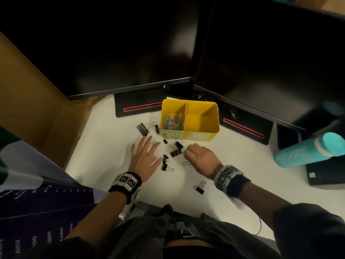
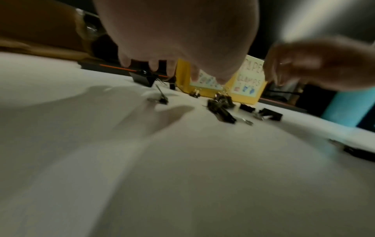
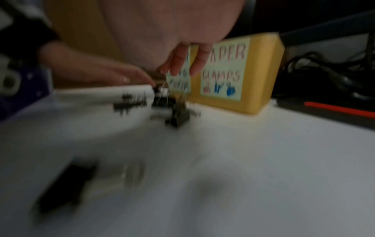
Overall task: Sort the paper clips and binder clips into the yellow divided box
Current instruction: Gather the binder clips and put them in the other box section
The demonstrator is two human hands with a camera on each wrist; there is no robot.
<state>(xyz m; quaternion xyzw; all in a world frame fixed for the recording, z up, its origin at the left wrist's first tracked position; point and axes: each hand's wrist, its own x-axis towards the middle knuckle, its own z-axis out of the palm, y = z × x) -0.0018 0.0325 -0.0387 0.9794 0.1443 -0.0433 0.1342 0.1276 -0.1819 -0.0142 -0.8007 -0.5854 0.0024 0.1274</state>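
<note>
Head view first: I see the yellow plastic divided box [image 1: 189, 118] on the white desk [image 1: 233, 176], in front of two dark monitors. Its left compartment holds the coloured wire paper clips [image 1: 171, 120]; the right one looks empty. Black metal binder clips [image 1: 175, 148] lie scattered on the desk just in front of the box. My left hand [image 1: 144, 159] is spread flat with straight fingers, holding nothing. My right hand [image 1: 200, 157] is curled beside the central clips; I cannot tell from here whether it has one.

Left wrist view: straight fingers [image 2: 154, 66] hang above the desk, well clear of the clips.

Right wrist view, blurred: fingertips [image 3: 199, 63] point down over an upright binder clip, seemingly at its wire handles, but whether they pinch it I cannot say.

Risk, as I judge it: a loose hold on a thin wire handle could drop the clip, or it lands among the paper clips.
</note>
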